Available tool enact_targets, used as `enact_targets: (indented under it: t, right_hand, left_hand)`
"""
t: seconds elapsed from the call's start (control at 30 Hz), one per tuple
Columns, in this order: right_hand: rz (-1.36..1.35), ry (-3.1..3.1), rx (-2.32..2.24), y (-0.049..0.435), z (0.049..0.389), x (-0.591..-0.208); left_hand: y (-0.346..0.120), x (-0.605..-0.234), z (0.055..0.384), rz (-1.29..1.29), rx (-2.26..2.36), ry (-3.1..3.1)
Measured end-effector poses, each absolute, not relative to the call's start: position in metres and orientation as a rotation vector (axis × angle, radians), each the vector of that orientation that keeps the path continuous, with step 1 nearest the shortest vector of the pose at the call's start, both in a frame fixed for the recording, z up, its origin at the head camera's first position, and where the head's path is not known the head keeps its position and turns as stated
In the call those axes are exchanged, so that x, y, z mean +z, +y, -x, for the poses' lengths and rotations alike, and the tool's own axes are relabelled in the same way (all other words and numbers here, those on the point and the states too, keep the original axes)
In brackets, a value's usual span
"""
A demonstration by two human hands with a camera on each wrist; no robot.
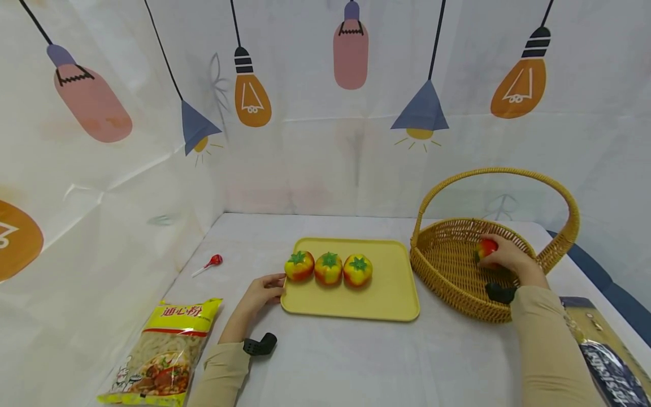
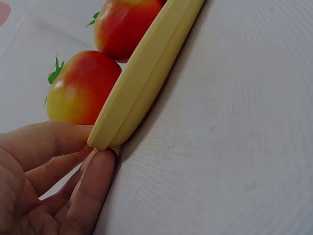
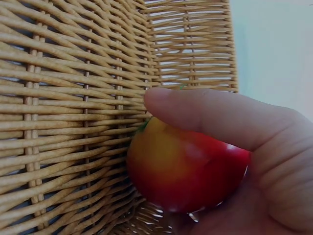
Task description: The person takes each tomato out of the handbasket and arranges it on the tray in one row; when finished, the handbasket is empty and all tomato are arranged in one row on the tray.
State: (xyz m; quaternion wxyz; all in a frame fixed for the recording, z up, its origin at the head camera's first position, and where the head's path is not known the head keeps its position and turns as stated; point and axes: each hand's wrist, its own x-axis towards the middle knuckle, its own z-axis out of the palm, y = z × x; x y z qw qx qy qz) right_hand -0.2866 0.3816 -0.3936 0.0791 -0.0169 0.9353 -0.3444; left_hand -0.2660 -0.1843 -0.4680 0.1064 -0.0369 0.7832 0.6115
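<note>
Three red-and-yellow tomatoes (image 1: 328, 269) with green leafy tops sit in a row on the left part of a yellow tray (image 1: 389, 294). My left hand (image 1: 261, 294) pinches the tray's left edge; the left wrist view shows the thumb (image 2: 93, 188) and a finger meeting at its corner. Inside the wicker basket (image 1: 447, 282), my right hand (image 1: 511, 260) grips another tomato (image 3: 186, 166) of the same kind. Its thumb lies across the top of that fruit, close to the woven wall (image 3: 73, 107). The other fingers are mostly hidden there.
A red lollipop (image 1: 216, 260) lies left of the tray. Nearer, at the left, is a yellow-ended bag of pasta (image 1: 168, 350). The basket's tall handle (image 1: 500, 170) arches above it. A brown and dark package (image 1: 605, 350) lies right of my right sleeve. Printed cloth hangs behind the table.
</note>
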Motion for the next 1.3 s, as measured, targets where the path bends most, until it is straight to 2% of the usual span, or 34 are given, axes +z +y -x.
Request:
enact_targets:
  t: [0.6, 0.9, 1.3]
  right_hand:
    - [-0.016, 2.792, -1.495, 0.378, 0.29, -0.393]
    - [-0.095, 2.797, -1.575, 0.373, 0.291, -0.386]
    - [-0.04, 2.778, -1.698, 0.369, 0.292, -0.379]
  left_hand:
    - [-0.185, -0.466, 0.264, 0.113, 1.787, 2.316]
    - [-0.185, -0.469, 0.266, 0.118, 1.79, 2.316]
    - [-0.186, -0.469, 0.265, 0.054, 1.842, 2.278]
